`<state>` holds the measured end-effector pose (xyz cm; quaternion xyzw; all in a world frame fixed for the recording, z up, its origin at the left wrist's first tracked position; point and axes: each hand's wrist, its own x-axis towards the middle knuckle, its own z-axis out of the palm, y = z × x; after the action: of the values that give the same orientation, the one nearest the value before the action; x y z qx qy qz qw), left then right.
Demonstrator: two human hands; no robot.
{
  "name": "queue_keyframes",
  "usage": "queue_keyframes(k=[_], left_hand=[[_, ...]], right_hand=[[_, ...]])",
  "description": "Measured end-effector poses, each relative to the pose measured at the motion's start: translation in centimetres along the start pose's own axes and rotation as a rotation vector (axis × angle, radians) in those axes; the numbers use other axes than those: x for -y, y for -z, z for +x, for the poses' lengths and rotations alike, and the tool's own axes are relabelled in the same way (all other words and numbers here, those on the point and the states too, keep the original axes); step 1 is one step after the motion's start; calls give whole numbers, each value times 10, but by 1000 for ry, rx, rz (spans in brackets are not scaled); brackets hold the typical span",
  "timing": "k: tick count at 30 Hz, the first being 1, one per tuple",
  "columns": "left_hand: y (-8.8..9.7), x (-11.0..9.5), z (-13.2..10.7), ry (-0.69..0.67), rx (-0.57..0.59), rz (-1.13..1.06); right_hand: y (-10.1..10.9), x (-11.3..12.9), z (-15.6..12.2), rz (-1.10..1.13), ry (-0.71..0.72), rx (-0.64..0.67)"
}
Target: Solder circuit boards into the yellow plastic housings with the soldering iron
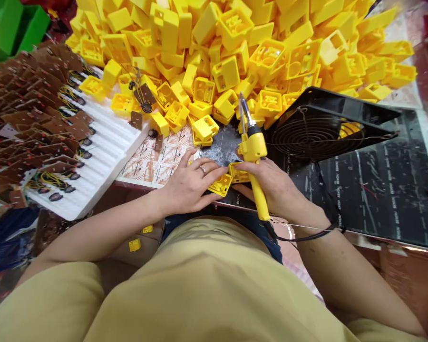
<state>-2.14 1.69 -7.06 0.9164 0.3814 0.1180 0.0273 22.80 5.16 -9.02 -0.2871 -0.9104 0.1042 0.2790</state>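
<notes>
My left hand (190, 185), with a ring on one finger, lies at the bench's front edge, its fingers closed around a small open yellow plastic case half (221, 185). Molded ribs show inside that piece. In my right hand (276, 185) is a yellow soldering gun (254, 148), its metal tip pointing up and away from me. A second yellow case part (239, 174) sits between the two hands, against the right fingertips. Part of it is hidden by the gun and fingers. The gun's black cord (303, 237) runs past my right wrist.
A big heap of yellow plastic cases (231, 71) fills the back. At left, a white foam tray (110, 152) bears many brown circuit boards (39, 118) with wires. A black fan (306, 135) stands at right. Green bins (28, 38) are far left.
</notes>
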Motion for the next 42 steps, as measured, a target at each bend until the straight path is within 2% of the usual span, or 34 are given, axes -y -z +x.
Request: queue_keyframes(k=[2,4,7,9,11,16,19,24,26,30,34,36,37,39,42], left_hand=[[-1,-2,5,45,18,11],[0,-1,12,48,86,11],[6,-1,27,-55,253,4],[12,-1,36,-108,322,-9],[17,1,36,-80,300,-65],[21,13,2,181,42,-210],[12,8,-16,290,9,-170],[1,-8,-12,431,-7,-22],[1,-7,-11,417,24,-67],[-1,-6,-11,233,25,-318],[-6,-12,-3,122,64,-468],[0,-5,1,166,-21,-483],[6,4,2,245,-123,-461],[22,34,5,507,-416,-362],[44,96,10,904,-809,-195]], right_hand=[[2,2,-4,-48,3,-10],[6,3,-11,-87,-24,-36],[12,6,-25,-130,-62,-78],[12,9,-33,-140,-66,-89],[9,11,-39,-139,-59,-98],[3,9,-42,-127,-47,-132],[-1,5,-32,-88,-9,-116],[-15,5,-14,-16,76,-76],[-18,5,-14,-16,86,-103],[-18,1,-21,-13,75,-184],[-19,-1,-23,-10,131,-178],[-20,-1,-22,-21,144,-198],[-20,0,-21,-24,143,-216],[-20,0,-19,-24,135,-257],[-20,0,-17,-7,132,-298]])
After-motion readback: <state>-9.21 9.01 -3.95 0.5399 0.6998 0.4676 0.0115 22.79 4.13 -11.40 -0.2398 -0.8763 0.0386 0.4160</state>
